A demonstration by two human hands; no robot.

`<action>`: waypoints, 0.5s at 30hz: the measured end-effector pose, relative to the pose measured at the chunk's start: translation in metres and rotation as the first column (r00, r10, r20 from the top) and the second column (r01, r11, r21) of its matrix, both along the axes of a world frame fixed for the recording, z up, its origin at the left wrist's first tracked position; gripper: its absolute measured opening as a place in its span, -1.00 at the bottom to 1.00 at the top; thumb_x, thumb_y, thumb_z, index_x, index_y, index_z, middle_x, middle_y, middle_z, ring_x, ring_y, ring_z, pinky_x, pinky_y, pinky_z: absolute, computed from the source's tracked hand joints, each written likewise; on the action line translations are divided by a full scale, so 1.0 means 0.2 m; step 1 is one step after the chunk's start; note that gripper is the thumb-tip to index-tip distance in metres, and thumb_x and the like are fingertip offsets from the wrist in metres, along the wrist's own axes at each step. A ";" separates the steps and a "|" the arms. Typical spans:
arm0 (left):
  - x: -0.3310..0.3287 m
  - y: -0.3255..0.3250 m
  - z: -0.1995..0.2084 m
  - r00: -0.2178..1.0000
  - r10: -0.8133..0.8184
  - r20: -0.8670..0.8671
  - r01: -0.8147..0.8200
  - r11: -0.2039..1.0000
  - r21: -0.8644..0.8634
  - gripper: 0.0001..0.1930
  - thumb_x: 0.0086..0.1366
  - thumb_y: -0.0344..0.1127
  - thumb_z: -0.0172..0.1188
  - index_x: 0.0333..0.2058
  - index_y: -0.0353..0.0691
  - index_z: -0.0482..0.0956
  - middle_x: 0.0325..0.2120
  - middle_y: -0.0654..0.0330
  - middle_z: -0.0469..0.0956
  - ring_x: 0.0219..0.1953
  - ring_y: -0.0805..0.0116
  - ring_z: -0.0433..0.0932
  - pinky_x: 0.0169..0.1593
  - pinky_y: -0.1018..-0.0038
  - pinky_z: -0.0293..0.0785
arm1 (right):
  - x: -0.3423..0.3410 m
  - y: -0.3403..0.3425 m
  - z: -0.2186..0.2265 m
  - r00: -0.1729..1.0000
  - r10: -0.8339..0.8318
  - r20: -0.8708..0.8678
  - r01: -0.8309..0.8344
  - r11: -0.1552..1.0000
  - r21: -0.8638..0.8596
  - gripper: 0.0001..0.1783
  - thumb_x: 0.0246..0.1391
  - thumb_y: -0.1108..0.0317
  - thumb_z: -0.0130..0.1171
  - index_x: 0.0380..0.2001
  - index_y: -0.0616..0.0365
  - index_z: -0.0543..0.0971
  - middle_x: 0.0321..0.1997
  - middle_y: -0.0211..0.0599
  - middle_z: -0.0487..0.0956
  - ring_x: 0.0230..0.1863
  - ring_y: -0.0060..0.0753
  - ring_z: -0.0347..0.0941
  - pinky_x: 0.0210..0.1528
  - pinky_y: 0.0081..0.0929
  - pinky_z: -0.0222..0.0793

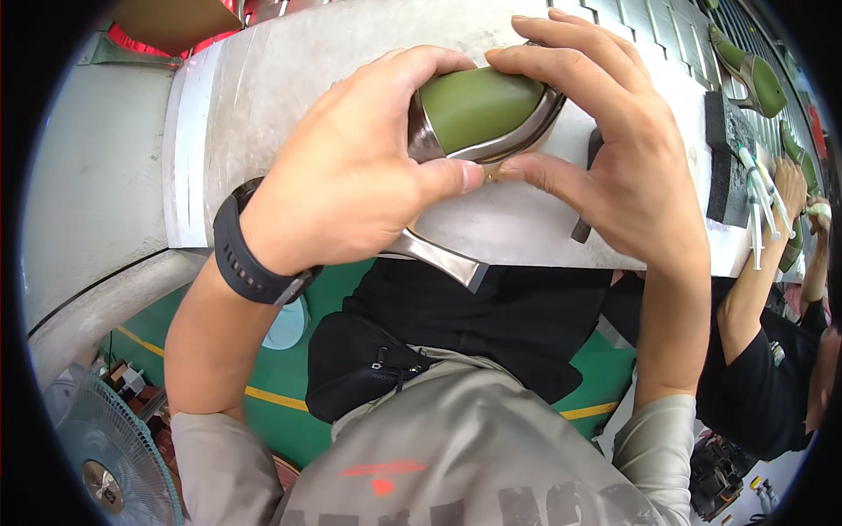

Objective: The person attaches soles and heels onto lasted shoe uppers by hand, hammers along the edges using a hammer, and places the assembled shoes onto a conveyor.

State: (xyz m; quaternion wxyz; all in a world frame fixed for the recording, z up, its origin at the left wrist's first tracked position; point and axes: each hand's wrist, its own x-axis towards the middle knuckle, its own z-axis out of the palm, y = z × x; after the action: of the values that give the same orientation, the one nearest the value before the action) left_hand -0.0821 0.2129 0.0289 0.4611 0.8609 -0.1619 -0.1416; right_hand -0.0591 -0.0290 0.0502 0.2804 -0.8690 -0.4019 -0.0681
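A green high-heeled shoe [482, 107] with shiny dark-metallic trim is held between my two hands above a pale worktable [263, 96]. Its slim metallic heel [449, 260] points down toward my body, past the table's near edge. My left hand [351, 167], with a black band on the wrist, is closed round the shoe's left side. On the other side my right hand [618, 131] grips the rim, fingers over the far edge. Both thumbs press close together at the near lower edge. Partly hidden behind my right hand lies a dark tool [581, 230].
A black foam block [726, 162] and several syringes [759, 206] are at the table's right end. Beyond, another green heeled shoe [750, 70] rests on a roller conveyor. A co-worker's arm [750, 294] reaches in at right. A fan [110, 456] stands lower left.
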 end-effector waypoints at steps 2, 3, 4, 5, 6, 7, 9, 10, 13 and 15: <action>-0.01 -0.03 -0.01 0.998 0.047 0.031 -0.046 0.999 -0.021 -0.32 0.16 -0.40 0.44 0.25 -0.39 0.42 0.02 0.08 0.59 0.06 0.29 0.56 0.20 0.38 0.47 | 0.00 0.02 0.01 0.996 -0.015 0.093 0.016 1.000 -0.012 -0.44 0.01 0.30 0.52 0.08 0.19 0.60 0.10 0.12 0.58 0.14 0.19 0.54 0.14 -0.08 0.54; -0.01 -0.02 0.00 0.998 0.043 0.035 -0.043 0.999 -0.020 -0.32 0.16 -0.40 0.44 0.25 -0.39 0.42 0.02 0.08 0.59 0.06 0.29 0.56 0.20 0.38 0.47 | 0.00 0.04 0.00 0.994 -0.065 0.092 0.065 0.998 0.007 -0.41 -0.03 0.28 0.54 0.10 0.16 0.60 0.14 0.09 0.56 0.18 0.18 0.51 0.17 -0.08 0.51; -0.01 -0.02 0.00 0.995 0.023 0.095 -0.026 0.999 0.027 -0.32 0.17 -0.39 0.43 0.26 -0.39 0.41 0.03 0.06 0.57 0.06 0.28 0.56 0.18 0.38 0.48 | -0.01 0.04 -0.02 0.989 -0.117 0.092 0.115 0.993 0.026 -0.37 -0.06 0.27 0.56 0.12 0.14 0.60 0.18 0.06 0.55 0.21 0.17 0.49 0.21 -0.08 0.48; -0.02 -0.01 0.01 0.988 -0.001 0.157 -0.011 0.997 0.076 -0.31 0.18 -0.37 0.42 0.27 -0.40 0.40 0.05 0.03 0.56 0.06 0.27 0.56 0.17 0.38 0.49 | -0.02 0.05 -0.04 0.981 -0.169 0.094 0.166 0.985 0.046 -0.33 -0.10 0.26 0.57 0.13 0.12 0.60 0.22 0.04 0.54 0.25 0.16 0.46 0.24 -0.08 0.44; -0.02 -0.01 0.01 0.986 -0.015 0.167 0.003 0.998 0.070 -0.31 0.18 -0.37 0.42 0.27 -0.40 0.40 0.05 0.03 0.56 0.06 0.27 0.56 0.17 0.38 0.49 | -0.04 0.04 -0.06 0.969 -0.229 0.099 0.223 0.973 0.060 -0.29 -0.14 0.24 0.59 0.15 0.09 0.60 0.26 0.01 0.53 0.29 0.15 0.43 0.27 -0.08 0.41; -0.03 0.00 0.00 0.972 -0.047 0.231 0.020 0.993 0.116 -0.30 0.20 -0.34 0.42 0.28 -0.41 0.39 0.08 -0.01 0.54 0.10 0.22 0.55 0.20 0.35 0.47 | -0.06 0.03 -0.08 0.953 -0.285 0.105 0.278 0.957 0.081 -0.25 -0.17 0.23 0.61 0.17 0.07 0.60 0.29 -0.01 0.51 0.32 0.14 0.40 0.30 -0.08 0.38; -0.04 0.01 -0.02 0.945 -0.099 0.313 0.051 0.986 0.158 -0.29 0.21 -0.31 0.42 0.29 -0.42 0.37 0.11 -0.04 0.52 0.14 0.17 0.54 0.23 0.32 0.45 | -0.10 -0.06 -0.14 0.917 -0.376 0.131 0.355 0.922 0.157 -0.25 -0.19 0.21 0.63 0.13 0.09 0.59 0.25 0.12 0.49 0.21 0.22 0.44 0.28 -0.06 0.38; -0.07 0.00 -0.03 0.936 -0.105 0.335 0.051 0.985 0.165 -0.27 0.23 -0.28 0.42 0.31 -0.42 0.35 0.13 -0.07 0.50 0.18 0.10 0.51 0.26 0.28 0.42 | -0.14 -0.14 -0.21 0.874 -0.476 0.099 0.451 0.870 0.198 -0.29 -0.15 0.23 0.61 0.11 0.17 0.59 0.19 0.09 0.51 0.16 0.19 0.48 0.22 -0.09 0.43; -0.09 -0.04 0.00 0.945 -0.102 0.311 0.046 0.982 0.183 -0.20 0.23 -0.21 0.45 0.34 -0.42 0.30 0.17 -0.11 0.47 0.25 0.00 0.45 0.33 0.21 0.34 | -0.27 -0.33 -0.30 0.809 -0.571 0.138 0.558 0.821 0.125 -0.45 -0.04 0.43 0.43 0.09 0.18 0.60 0.05 0.01 0.57 0.10 0.10 0.51 0.12 -0.09 0.47; -0.08 -0.08 -0.02 0.957 -0.041 0.288 -0.011 0.984 0.177 -0.07 0.18 -0.16 0.51 0.41 -0.38 0.22 0.16 -0.18 0.49 0.21 -0.12 0.48 0.30 0.18 0.38 | -0.29 -0.35 -0.28 0.805 -0.584 0.107 0.583 0.811 0.042 -0.47 -0.03 0.50 0.35 0.10 0.17 0.60 -0.01 -0.02 0.60 0.08 0.08 0.52 0.09 -0.08 0.47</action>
State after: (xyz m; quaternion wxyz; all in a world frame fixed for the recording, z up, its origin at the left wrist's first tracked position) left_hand -0.0972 0.1966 0.0258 0.3529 0.9087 -0.2210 -0.0310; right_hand -0.1168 -0.0987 -0.0059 0.2253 -0.9441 -0.1307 -0.2021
